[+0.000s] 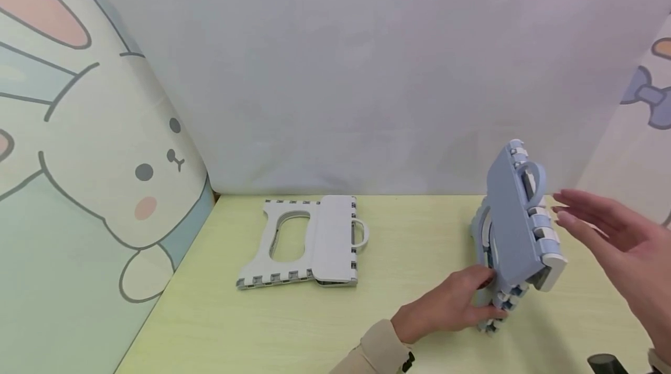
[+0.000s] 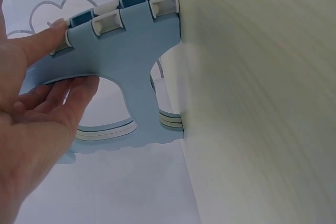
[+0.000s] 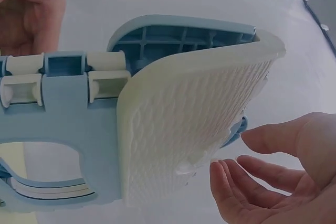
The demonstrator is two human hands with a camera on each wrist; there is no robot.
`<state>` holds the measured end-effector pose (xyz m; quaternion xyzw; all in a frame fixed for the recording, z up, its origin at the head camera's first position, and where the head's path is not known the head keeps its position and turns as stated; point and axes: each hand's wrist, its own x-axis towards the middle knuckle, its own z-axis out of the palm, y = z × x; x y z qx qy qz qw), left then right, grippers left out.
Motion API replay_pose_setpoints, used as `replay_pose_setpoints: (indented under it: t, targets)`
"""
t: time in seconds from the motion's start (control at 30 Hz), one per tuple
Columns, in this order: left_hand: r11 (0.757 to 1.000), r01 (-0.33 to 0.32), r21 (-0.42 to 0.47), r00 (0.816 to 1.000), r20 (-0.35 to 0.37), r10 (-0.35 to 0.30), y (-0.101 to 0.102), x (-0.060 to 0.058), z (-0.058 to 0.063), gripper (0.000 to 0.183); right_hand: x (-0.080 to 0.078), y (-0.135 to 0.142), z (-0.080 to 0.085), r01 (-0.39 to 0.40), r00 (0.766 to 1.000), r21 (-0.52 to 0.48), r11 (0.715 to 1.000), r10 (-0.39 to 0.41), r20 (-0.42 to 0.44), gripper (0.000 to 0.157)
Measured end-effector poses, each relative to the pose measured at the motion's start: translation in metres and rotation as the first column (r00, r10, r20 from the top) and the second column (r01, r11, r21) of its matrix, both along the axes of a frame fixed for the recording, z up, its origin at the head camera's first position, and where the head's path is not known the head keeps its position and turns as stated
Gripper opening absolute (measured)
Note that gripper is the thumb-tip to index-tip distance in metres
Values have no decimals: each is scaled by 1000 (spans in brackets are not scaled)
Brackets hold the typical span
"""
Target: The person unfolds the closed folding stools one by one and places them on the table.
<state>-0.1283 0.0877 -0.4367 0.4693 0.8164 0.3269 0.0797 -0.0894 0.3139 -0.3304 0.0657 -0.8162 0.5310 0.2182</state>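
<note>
A blue and white folding step stool [image 1: 516, 217] stands tilted at the right of the table, partly folded. My left hand [image 1: 451, 304] grips one of its blue side panels, fingers through the oval cutout and thumb over the hinged edge, as the left wrist view shows at the side panel [image 2: 139, 51]. Just to the right of the stool hovers my right hand [image 1: 613, 246], its fingers loosely bent around nothing. In the right wrist view, that hand is beside the textured white top [image 3: 184, 114] and the small blue handle loop [image 3: 236, 132].
A grey-white folding stool [image 1: 335, 240] lies flat on the pale yellow table [image 1: 251, 333], left of centre, its loop handle pointing right. A plain cloth backdrop [image 1: 341, 71] rises behind the table, with rabbit-printed panels [image 1: 105, 158] at the sides. A dark rod end [image 1: 605, 362] shows at lower right.
</note>
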Motion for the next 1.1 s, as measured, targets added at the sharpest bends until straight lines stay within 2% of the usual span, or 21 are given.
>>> replay_pose_setpoints:
  t: [0.13, 0.3, 0.37, 0.53, 0.6, 0.77, 0.9, 1.0, 1.1]
  targets:
    - [1000, -3, -12, 1000, 7, 3, 0, 0, 1, 48, 2, 4, -7, -11, 1000, -19, 1000, 12, 15, 49]
    - [1000, -4, -2, 1000, -7, 4, 0, 0, 0, 49, 5, 5, -14, 18, 998, 28, 999, -19, 60, 48]
    - [1000, -1, 6, 1000, -17, 1, 0, 0, 0, 49, 6, 5, -18, 2, 998, 5, 1000, -2, 55, 46]
    - [1000, 14, 26, 1000, -22, -13, 0, 0, 0, 49, 6, 6, -28, -19, 999, 20, 1000, 18, 41, 46]
    - [999, 19, 30, 1000, -23, -19, 0, 0, 0, 48, 7, 9, -32, -13, 999, 50, 999, 11, 53, 46]
    - [999, 23, 26, 1000, -8, -22, 0, 0, 1, 49, 9, 13, -42, -18, 996, 48, 999, 14, 87, 47]
    - [999, 26, 28, 1000, -5, -26, 1, 0, 2, 50, 11, 15, -50, 8, 990, 97, 995, -22, 140, 46]
    - [1000, 19, 19, 1000, -7, -18, 0, 0, 3, 50, 13, 15, -57, 39, 976, 168, 985, -74, 206, 45]
    - [1000, 13, 13, 1000, -15, -12, 0, 0, 3, 50, 12, 15, -64, 45, 967, 196, 980, -92, 238, 47]
